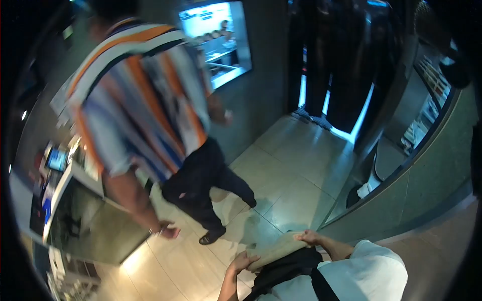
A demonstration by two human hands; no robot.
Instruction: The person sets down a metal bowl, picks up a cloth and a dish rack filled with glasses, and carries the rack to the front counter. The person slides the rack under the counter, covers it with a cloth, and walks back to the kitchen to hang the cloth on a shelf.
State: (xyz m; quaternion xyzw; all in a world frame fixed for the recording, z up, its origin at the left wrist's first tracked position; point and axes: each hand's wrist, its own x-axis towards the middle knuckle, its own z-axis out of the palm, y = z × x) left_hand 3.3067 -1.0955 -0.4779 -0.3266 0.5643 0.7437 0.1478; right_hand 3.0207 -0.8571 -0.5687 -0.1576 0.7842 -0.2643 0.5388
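A tan, flat piece of cloth is stretched between my two hands, low in front of my body. My left hand has its fingers closed on the near-left end. At the other end, my right hand grips the edge. Right behind the cloth is the black apron over my white shirt. What lies under or inside the cloth, if anything, is hidden.
A person in a striped shirt walks close by on the left. Beyond are a lit wall opening and dark strip curtains. A counter with a screen stands left; a curved partition runs along the right.
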